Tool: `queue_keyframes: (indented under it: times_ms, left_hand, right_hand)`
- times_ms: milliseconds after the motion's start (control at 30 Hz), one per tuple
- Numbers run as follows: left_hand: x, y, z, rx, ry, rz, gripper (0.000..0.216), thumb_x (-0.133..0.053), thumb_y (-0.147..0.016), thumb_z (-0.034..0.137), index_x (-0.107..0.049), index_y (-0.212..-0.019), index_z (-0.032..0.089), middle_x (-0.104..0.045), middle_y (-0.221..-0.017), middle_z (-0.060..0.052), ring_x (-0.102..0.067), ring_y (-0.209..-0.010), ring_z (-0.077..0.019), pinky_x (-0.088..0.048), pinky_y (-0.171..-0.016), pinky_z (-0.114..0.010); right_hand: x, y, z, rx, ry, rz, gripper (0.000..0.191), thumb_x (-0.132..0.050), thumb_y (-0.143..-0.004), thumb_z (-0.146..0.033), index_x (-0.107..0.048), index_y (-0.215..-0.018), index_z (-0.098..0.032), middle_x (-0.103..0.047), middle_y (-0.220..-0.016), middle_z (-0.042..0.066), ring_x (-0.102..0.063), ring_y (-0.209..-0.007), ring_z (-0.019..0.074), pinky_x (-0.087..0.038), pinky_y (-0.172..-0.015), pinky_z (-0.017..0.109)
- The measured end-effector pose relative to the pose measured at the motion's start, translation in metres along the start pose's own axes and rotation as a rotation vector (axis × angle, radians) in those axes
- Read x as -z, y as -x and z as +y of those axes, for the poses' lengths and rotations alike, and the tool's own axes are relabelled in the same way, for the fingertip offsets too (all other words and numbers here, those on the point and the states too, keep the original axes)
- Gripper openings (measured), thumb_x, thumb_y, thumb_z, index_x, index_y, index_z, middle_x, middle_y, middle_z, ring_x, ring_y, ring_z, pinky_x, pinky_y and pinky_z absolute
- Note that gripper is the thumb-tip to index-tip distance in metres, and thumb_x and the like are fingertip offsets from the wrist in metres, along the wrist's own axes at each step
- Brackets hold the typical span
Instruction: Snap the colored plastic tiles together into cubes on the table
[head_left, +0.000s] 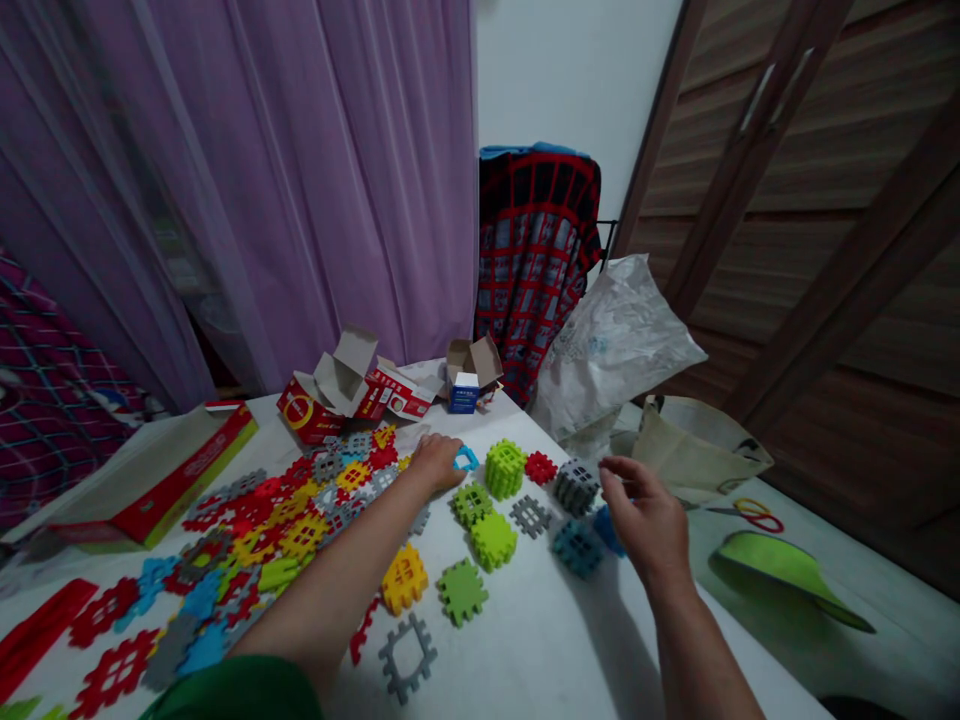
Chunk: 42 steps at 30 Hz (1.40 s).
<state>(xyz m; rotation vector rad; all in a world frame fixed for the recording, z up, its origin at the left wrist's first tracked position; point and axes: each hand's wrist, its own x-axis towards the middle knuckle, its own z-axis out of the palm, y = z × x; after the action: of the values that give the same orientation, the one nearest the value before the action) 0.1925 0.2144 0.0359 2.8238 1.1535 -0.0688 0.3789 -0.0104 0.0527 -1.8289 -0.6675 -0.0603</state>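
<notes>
My left hand reaches to the back of the white table, its thumb and fingers closed on a light blue notched plastic tile. On the right, my right hand hovers at the table's edge with fingers loosely curved and apart, and I see nothing held in it. Close to it are a grey stack of tiles, a teal stack and a blue piece that the hand partly covers. A tall lime green stack stands between my hands, with a red tile beside it.
Loose interlocking tiles in mixed colours cover the left side. Torn red boxes and a small blue box stand behind. A yellow stack and a grey frame lie in front. Scissors are off to the right.
</notes>
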Motion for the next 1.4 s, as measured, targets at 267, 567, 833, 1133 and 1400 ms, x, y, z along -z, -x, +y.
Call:
queue_keyframes:
  times_ms: [267,567,833,1133,1400]
  left_hand:
    - [0.019,0.012,-0.036,0.080,-0.075,-0.088,0.059,-0.066,-0.070,0.035,-0.059,-0.128,0.026,-0.060,-0.133,-0.009,-0.052,-0.126,-0.0318,-0.036,-0.108,-0.045]
    - [0.012,0.010,-0.005,0.051,-0.039,-0.070,0.059,-0.057,-0.081,0.041,-0.049,-0.138,0.033,-0.047,-0.148,-0.005,-0.042,-0.136,-0.0268,-0.033,-0.111,-0.044]
    - [0.013,0.009,-0.001,0.005,-0.059,-0.079,0.030,-0.057,-0.083,0.032,-0.069,-0.110,0.031,-0.047,-0.148,-0.006,-0.034,-0.141,-0.0281,-0.023,-0.114,-0.050]
    - [0.024,0.012,0.035,-0.042,0.120,-0.177,0.091,-0.072,-0.069,0.051,-0.032,-0.148,0.026,-0.056,-0.140,-0.006,-0.052,-0.128,-0.0238,-0.038,-0.105,-0.031]
    - [0.013,0.018,0.055,0.107,0.250,-0.144,0.121,-0.076,-0.064,0.051,0.001,-0.154,0.024,-0.060,-0.135,-0.009,-0.053,-0.127,-0.0281,-0.038,-0.103,-0.034]
  right_hand:
    - [0.007,-0.021,0.024,-0.182,-0.419,0.238,0.034,-0.068,-0.062,-0.041,-0.071,-0.084,-0.015,-0.068,-0.072,0.004,-0.056,-0.055,0.0136,-0.042,-0.050,0.024]
    - [0.014,-0.027,0.024,-0.241,-0.500,0.265,0.034,-0.069,-0.059,-0.039,-0.071,-0.083,-0.015,-0.065,-0.067,0.002,-0.053,-0.053,0.0124,-0.039,-0.046,0.023]
    - [0.020,-0.026,0.013,-0.250,-0.489,0.279,0.034,-0.068,-0.060,-0.041,-0.070,-0.081,-0.015,-0.064,-0.064,0.003,-0.054,-0.053,0.0132,-0.036,-0.042,0.022]
    - [0.018,-0.025,0.011,-0.244,-0.510,0.252,0.034,-0.069,-0.061,-0.040,-0.071,-0.084,-0.014,-0.062,-0.063,0.002,-0.053,-0.052,0.0128,-0.032,-0.042,0.021]
    - [0.017,-0.027,0.009,-0.243,-0.544,0.253,0.036,-0.068,-0.059,-0.041,-0.070,-0.083,-0.014,-0.068,-0.070,0.005,-0.053,-0.052,0.0129,-0.036,-0.045,0.024]
